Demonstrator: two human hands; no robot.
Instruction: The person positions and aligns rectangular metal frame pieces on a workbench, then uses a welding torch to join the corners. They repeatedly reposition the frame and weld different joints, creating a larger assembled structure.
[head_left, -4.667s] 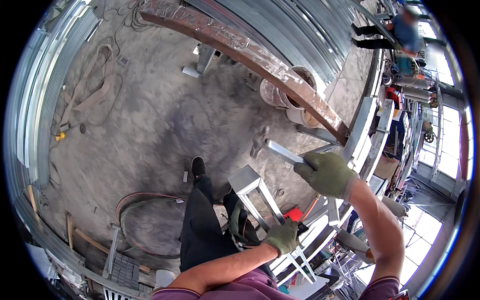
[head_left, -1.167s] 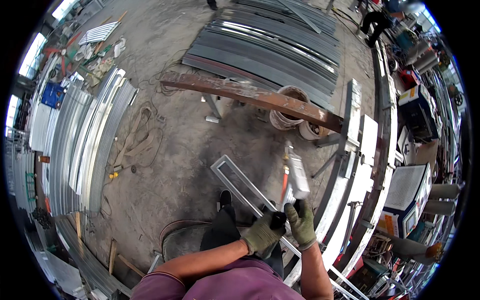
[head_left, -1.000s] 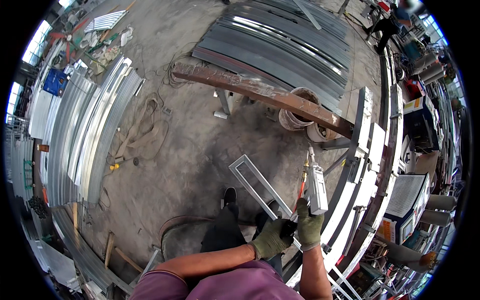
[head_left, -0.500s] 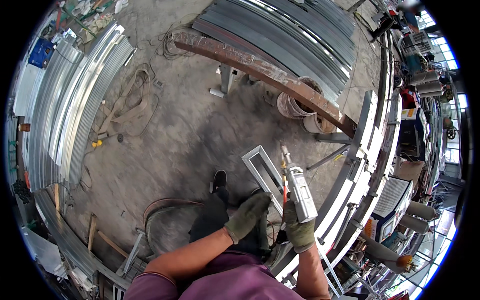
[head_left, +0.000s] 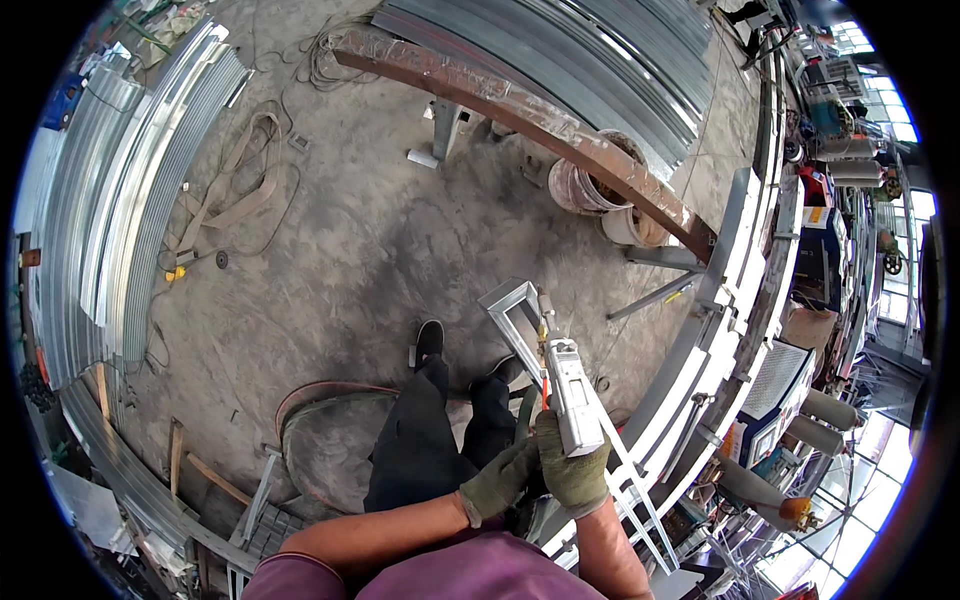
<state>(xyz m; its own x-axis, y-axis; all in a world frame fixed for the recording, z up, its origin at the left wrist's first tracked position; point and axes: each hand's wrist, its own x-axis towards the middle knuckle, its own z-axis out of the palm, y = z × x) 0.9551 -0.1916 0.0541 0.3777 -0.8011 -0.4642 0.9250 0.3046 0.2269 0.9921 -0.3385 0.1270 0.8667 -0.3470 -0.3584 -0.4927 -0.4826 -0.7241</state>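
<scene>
My right hand [head_left: 575,475], in a green work glove, is wrapped round a white, box-bodied welding gun [head_left: 576,400] whose narrow nozzle points away from me. Against it, low and to the left, is my gloved left hand [head_left: 500,482]. Its fingers look closed, but their tips are hidden by the right hand, so what they hold cannot be made out. Behind the gun a narrow rectangular metal frame [head_left: 507,297] shows its mitred far end. The gun covers part of the frame's right side. A small red-orange piece [head_left: 545,392] shows beside the gun body.
Long white steel beams [head_left: 690,350] run along my right. A rusty brown beam [head_left: 480,100] crosses ahead, with white buckets [head_left: 575,187] beneath. Stacked metal profiles [head_left: 140,210] lie left; more sheets [head_left: 570,60] lie beyond. A strap [head_left: 235,190] and a hose [head_left: 330,388] lie on the floor.
My right hand has brought the welding gun down and slightly left, closer to my body. My left hand has moved down from beside the frame to meet the right.
</scene>
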